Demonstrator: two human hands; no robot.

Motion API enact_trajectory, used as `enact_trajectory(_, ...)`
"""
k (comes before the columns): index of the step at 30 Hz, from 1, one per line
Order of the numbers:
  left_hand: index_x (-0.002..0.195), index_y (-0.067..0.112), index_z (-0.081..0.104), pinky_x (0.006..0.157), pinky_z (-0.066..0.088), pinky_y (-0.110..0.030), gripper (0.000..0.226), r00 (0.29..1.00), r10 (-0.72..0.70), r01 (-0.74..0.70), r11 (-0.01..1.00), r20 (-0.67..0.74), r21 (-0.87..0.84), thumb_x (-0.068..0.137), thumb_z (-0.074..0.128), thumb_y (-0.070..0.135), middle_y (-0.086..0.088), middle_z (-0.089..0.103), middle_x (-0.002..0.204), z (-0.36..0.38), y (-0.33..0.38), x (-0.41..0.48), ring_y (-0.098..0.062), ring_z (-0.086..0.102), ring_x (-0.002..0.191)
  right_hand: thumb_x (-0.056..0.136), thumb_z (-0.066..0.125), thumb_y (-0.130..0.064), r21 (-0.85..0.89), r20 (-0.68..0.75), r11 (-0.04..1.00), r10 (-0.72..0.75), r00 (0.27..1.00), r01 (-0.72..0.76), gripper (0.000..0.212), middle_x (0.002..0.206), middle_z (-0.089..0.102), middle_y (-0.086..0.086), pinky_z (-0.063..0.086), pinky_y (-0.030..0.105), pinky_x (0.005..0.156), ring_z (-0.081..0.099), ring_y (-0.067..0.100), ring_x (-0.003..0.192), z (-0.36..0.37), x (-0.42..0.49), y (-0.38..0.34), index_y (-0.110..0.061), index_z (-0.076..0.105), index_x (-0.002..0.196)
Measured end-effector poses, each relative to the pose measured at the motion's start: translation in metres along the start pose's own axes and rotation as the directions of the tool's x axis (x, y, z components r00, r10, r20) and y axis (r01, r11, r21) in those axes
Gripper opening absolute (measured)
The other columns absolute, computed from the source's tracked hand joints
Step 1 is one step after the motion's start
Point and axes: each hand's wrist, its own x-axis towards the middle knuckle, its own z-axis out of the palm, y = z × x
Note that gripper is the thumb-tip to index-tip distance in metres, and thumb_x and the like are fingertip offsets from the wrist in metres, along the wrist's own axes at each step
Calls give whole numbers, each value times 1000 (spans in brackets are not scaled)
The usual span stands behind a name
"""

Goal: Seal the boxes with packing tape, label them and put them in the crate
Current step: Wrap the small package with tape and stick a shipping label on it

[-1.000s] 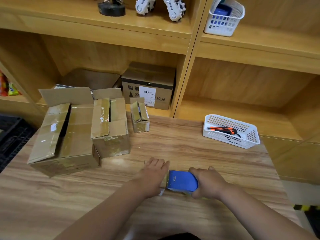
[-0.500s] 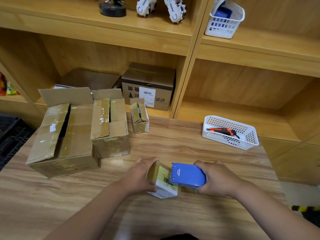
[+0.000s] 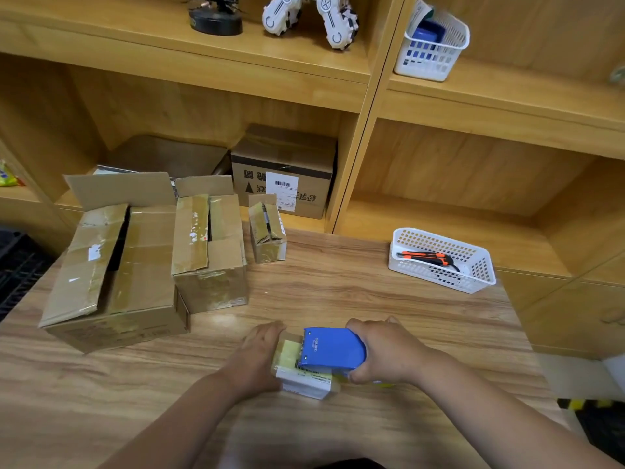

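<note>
Three open boxes (image 3: 209, 252) on wood-grain table (image 3: 372, 289), wooden shelving (image 3: 365, 106) behind.

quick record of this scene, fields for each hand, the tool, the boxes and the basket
left hand: holds the small box by its left side
right hand: grips the blue tape dispenser on top of the small box
unsealed boxes: large box, medium box, little box, far left of the table, a flap up on each
basket: white, right of the table, orange utility knife inside
</note>
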Motion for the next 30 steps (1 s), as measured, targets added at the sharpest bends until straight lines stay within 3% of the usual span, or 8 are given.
enact_trajectory(2,149,23,9,117,12,-26,108,999,45,-44,995,-4,90,65,76,37,5,13,154,2,4,4,-13,11,141,65,66,-50,0,4,1000,2,1000,-2,42,90,61,-8,31,30,87,56,17,80,1,1,0,-30,45,95)
enact_trajectory(4,149,23,10,116,10,-26,107,997,72,-73,989,16,128,67,76,40,5,16,152,4,8,8,-13,12,141,65,66,-50,-8,2,1000,2,1000,-2,42,89,60,-7,32,30,88,55,17,79,1,1,-1,-29,45,95)
enact_trajectory(10,143,24,23,108,24,-22,97,996,76,-81,989,43,127,65,77,38,4,30,136,9,2,13,-14,29,127,66,65,-50,-61,-37,998,-26,999,24,43,88,60,-8,29,28,83,56,17,77,1,1,-5,-27,46,98)
enact_trajectory(19,143,25,22,108,23,-23,97,995,72,-79,990,68,114,63,77,37,4,31,135,9,-2,17,-14,28,126,67,65,-50,-68,-54,997,-38,998,34,42,85,61,-8,32,28,85,52,17,71,-4,-5,-6,-28,47,98)
enact_trajectory(25,141,26,26,108,25,-24,96,996,67,-74,990,64,118,61,78,38,4,33,134,10,-3,20,-14,30,124,66,65,-50,-70,-39,997,-37,999,34,40,84,61,-9,28,25,77,49,13,70,-12,-21,10,-31,43,94)
enact_trajectory(30,140,26,26,108,26,-27,98,996,63,-69,993,65,101,59,80,38,4,33,133,11,-4,19,-14,30,123,64,62,-55,-94,-21,995,14,1000,-16,42,77,55,-16,33,23,85,46,8,63,-10,-49,47,-33,41,92)
